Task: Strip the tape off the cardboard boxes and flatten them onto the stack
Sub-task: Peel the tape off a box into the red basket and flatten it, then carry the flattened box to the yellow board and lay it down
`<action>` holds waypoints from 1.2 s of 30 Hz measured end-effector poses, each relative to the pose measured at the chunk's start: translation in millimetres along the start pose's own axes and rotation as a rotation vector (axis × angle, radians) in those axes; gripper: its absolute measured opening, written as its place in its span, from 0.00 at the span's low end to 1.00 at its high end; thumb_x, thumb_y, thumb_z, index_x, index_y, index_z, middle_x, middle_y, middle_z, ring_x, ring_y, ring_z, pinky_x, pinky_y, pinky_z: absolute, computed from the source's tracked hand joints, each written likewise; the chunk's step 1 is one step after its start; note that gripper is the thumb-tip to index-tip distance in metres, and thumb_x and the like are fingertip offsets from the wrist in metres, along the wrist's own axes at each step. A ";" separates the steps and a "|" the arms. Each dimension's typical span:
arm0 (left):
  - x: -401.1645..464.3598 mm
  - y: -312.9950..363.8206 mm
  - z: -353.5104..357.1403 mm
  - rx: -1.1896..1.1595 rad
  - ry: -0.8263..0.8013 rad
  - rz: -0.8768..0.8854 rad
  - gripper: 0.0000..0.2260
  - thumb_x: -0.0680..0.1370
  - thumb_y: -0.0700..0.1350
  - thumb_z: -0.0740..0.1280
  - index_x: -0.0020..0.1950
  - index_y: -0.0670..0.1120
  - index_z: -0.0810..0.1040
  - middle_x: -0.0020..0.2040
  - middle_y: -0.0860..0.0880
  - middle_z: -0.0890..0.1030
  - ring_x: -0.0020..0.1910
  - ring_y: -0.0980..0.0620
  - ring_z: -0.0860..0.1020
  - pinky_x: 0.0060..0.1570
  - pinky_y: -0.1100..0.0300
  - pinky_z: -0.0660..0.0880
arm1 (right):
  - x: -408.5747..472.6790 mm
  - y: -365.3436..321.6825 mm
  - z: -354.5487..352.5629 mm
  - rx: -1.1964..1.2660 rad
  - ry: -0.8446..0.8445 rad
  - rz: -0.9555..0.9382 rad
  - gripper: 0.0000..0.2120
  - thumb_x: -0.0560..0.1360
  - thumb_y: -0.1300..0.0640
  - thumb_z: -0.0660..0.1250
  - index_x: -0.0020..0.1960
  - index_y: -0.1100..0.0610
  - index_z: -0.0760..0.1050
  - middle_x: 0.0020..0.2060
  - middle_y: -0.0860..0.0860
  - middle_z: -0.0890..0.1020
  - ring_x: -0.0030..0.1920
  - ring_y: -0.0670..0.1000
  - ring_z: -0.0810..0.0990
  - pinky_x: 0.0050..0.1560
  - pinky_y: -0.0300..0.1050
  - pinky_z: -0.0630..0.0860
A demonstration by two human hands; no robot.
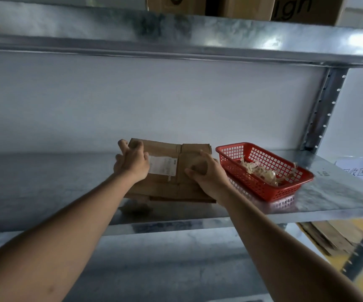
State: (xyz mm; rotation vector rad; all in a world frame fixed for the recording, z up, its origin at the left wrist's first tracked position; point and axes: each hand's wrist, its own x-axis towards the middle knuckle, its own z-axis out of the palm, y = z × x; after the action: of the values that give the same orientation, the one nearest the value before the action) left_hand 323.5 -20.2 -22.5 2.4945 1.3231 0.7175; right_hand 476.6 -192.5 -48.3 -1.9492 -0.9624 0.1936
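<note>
Head cam: one flattened cardboard box [167, 171] on the galvanized shelf [45, 182], maybe more layers under it, can't tell. Left hand [132, 163] curls over its 10 o'clock corner, right hand [206, 177] presses its 3 o'clock side. One red basket [263, 168] of tape scraps [261, 172] just beside it at 3. Bare shelf toward 9, white wall behind.
</note>
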 end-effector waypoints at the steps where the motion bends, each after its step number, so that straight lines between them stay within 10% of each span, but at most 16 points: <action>1: -1.7 0.2 -0.4 0.003 -0.024 0.006 0.13 0.87 0.53 0.57 0.67 0.46 0.67 0.73 0.42 0.56 0.60 0.36 0.73 0.48 0.50 0.69 | -2.8 -1.2 -2.1 0.021 0.031 0.006 0.39 0.74 0.43 0.76 0.80 0.43 0.62 0.73 0.51 0.72 0.69 0.55 0.74 0.65 0.56 0.79; 6: -12.1 -0.2 3.6 0.049 -0.132 0.187 0.23 0.85 0.58 0.58 0.79 0.52 0.64 0.80 0.45 0.54 0.73 0.36 0.64 0.64 0.43 0.72 | -20.2 -5.0 -15.1 0.097 0.125 0.021 0.30 0.79 0.52 0.73 0.78 0.47 0.68 0.71 0.50 0.76 0.64 0.50 0.76 0.58 0.43 0.78; 12: -32.6 0.7 15.5 0.175 -0.173 0.423 0.27 0.85 0.60 0.54 0.84 0.56 0.57 0.84 0.47 0.53 0.83 0.42 0.48 0.79 0.37 0.52 | -61.3 11.4 -27.7 0.180 0.170 0.107 0.28 0.79 0.52 0.72 0.77 0.45 0.69 0.64 0.47 0.77 0.60 0.49 0.77 0.60 0.50 0.81; 36: -318.4 212.3 87.0 0.143 -0.413 0.784 0.27 0.85 0.61 0.53 0.84 0.56 0.58 0.84 0.48 0.56 0.82 0.44 0.55 0.80 0.43 0.55 | -362.9 185.0 -215.1 0.311 0.346 0.343 0.30 0.75 0.50 0.77 0.74 0.41 0.73 0.60 0.44 0.80 0.52 0.41 0.79 0.39 0.30 0.77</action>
State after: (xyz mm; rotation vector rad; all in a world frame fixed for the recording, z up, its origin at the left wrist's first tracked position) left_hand 369.1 -400.4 -108.7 3.0443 0.2393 0.1914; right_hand 435.0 -637.5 -159.9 -1.7689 -0.3455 0.1798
